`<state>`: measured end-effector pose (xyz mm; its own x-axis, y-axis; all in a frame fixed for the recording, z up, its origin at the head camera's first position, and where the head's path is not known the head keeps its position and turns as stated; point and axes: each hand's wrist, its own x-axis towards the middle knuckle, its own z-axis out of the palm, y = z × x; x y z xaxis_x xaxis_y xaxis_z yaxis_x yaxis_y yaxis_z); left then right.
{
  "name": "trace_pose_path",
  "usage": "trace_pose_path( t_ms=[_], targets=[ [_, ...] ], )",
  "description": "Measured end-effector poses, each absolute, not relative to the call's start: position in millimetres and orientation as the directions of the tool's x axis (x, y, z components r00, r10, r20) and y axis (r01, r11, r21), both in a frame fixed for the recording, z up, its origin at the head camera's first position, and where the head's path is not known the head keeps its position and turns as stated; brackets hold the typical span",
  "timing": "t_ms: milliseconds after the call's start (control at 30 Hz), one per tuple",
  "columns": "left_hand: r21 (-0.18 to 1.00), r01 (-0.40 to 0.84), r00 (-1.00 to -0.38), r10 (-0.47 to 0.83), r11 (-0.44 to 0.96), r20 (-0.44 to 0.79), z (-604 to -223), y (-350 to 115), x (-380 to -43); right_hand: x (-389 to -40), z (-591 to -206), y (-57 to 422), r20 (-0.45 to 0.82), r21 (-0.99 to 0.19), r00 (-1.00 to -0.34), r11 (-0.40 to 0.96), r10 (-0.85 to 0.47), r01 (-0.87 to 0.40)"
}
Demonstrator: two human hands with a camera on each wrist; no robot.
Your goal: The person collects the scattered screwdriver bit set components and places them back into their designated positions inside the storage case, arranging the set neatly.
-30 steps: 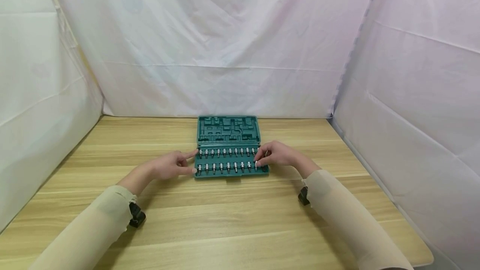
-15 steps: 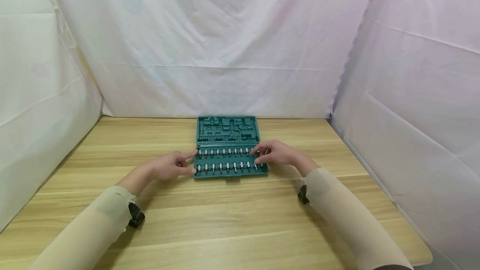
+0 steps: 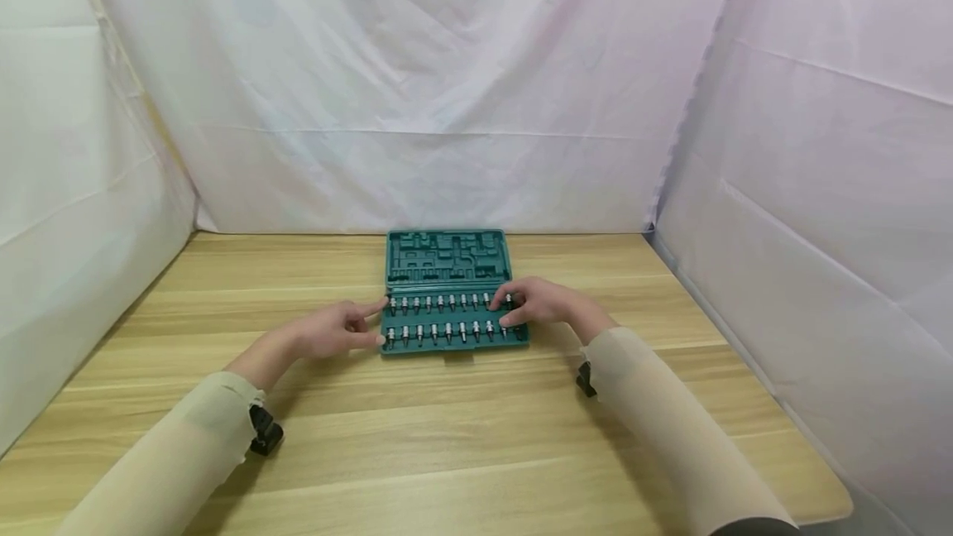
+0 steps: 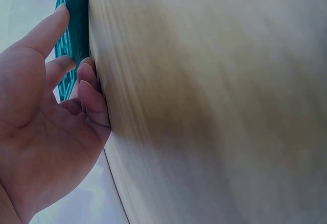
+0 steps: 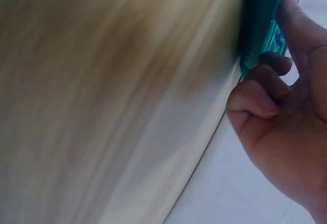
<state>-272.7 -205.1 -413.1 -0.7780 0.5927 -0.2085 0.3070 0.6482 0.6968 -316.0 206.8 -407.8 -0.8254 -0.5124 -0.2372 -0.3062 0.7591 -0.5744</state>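
A green socket case (image 3: 435,318) lies unfolded on the table, its moulded lid (image 3: 447,259) tilted back. Two rows of silver bit sockets with dark tips fill the base: an upper row (image 3: 440,303) and a lower row (image 3: 448,331). At the case's left edge, my left hand (image 3: 331,331) rests the tips of thumb and index finger, spread apart; its other fingers (image 4: 94,104) bend beside the case. My right hand (image 3: 542,303) is over the right end of both rows, index finger by the upper sockets and thumb by the lower ones. It covers some sockets there.
The wood-grain table (image 3: 447,437) extends around the case and towards me. White cloth (image 3: 447,106) hangs behind it and along both sides. Each sleeve cuff has a small black device (image 3: 265,430) strapped near the wrist.
My right index finger and thumb have moved apart from near a right-hand lower socket, the index finger reaching left along the upper row. The left hand keeps its place at the case's edge.
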Motion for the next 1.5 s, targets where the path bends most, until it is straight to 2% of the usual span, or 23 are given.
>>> trace_pose_path(
  t_ms=[333,800,1267,1500],
  targets=[
    [0.693,0.315,-0.779,0.594,0.649,-0.202,-416,-206,-275,-314,-403,194,-0.276,-0.542,-0.838,0.796,-0.47,-0.268],
    [0.693,0.307,-0.787,0.583,0.652,-0.2,-415,-206,-275,-313,-406,203,-0.276,-0.62,-0.845,0.757,-0.458,-0.207],
    [0.705,0.287,-0.791,0.575,0.649,-0.208,-418,-207,-274,-308,-413,211,-0.187,-0.618,-0.844,0.728,-0.503,-0.297],
    [0.701,0.281,-0.795,0.568,0.655,-0.212,-416,-206,-273,-318,-405,222,-0.099,-0.664,-0.912,0.709,-0.398,-0.237]
  ],
)
